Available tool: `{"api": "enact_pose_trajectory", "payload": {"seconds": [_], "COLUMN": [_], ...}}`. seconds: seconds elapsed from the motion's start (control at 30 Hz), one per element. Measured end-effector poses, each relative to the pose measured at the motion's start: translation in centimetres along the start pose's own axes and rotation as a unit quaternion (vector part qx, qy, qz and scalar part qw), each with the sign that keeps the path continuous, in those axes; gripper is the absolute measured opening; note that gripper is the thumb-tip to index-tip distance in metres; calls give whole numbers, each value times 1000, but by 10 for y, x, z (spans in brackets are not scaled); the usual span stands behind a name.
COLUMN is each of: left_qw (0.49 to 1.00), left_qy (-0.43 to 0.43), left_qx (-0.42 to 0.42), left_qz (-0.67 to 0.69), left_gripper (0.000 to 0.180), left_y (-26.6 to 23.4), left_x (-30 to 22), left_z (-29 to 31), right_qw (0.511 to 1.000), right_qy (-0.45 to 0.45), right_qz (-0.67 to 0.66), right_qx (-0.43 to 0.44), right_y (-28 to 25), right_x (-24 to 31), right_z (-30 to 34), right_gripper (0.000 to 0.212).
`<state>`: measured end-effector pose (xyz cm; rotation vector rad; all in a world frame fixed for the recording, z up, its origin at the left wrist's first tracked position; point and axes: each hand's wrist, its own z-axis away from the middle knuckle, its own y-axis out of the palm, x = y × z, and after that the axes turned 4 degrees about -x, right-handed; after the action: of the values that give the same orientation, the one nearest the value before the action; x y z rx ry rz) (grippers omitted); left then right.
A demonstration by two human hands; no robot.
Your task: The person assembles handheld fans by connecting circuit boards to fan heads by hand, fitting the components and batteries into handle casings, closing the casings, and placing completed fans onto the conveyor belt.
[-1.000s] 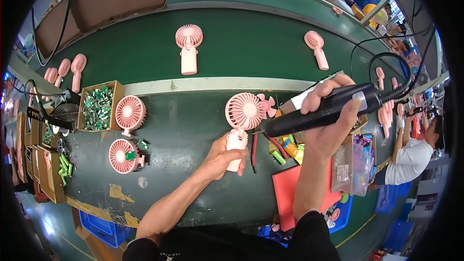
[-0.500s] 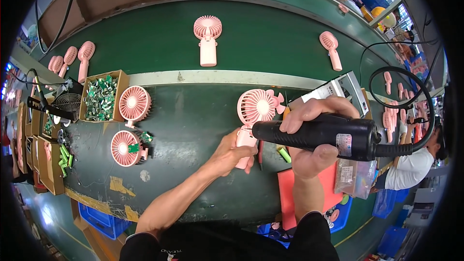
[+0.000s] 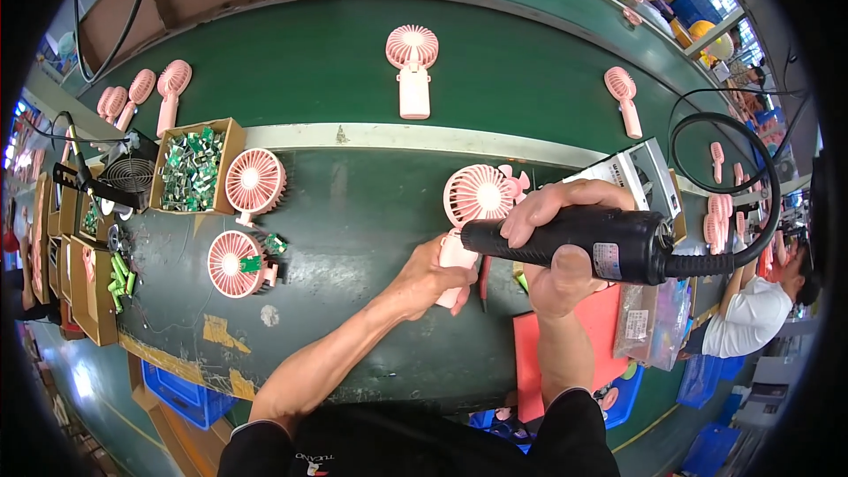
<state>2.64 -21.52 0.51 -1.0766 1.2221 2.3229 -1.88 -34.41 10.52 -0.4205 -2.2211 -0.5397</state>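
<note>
My left hand is closed around the pale pink handle of a handheld fan, low over the bench. The fan's round grille points away from me. My right hand grips a thick black electric screwdriver, held nearly level. Its front end meets the upper part of the handle; the bit and contact point are hidden. A loose pink fan blade shows beside the grille. Under my right hand lie a dark red-handled tool and a red sheet.
Two pink fan heads rest at left beside a carton of green circuit boards. Green battery cells lie farther left. Beyond a metal rail, a green conveyor carries pink fans. The screwdriver's cable loops at right. Another person works there.
The screwdriver's rear end has shifted a little left, its front still against the handle. The fan in the middle of the conveyor has moved right. The whole view has shifted slightly.
</note>
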Motion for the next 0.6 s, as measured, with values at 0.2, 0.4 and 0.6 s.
{"api": "enact_pose_trajectory", "payload": {"seconds": [0.2, 0.4, 0.6], "left_qw": [1000, 999, 998], "left_qy": [-2, -13, 2], "left_qx": [4, 7, -30], "left_qz": [0, -29, -54], "left_gripper": [33, 37, 34], "left_y": [0, 3, -1], "left_x": [-4, -9, -4], "left_z": [3, 3, 5], "right_qw": [1000, 999, 968], "right_qy": [-4, 8, 74], "right_qz": [-6, -8, 52], "right_qx": [12, 31, 234], "right_y": [5, 4, -23], "right_x": [-2, 1, 3], "right_z": [-1, -3, -14], "right_gripper": [51, 52, 37]}}
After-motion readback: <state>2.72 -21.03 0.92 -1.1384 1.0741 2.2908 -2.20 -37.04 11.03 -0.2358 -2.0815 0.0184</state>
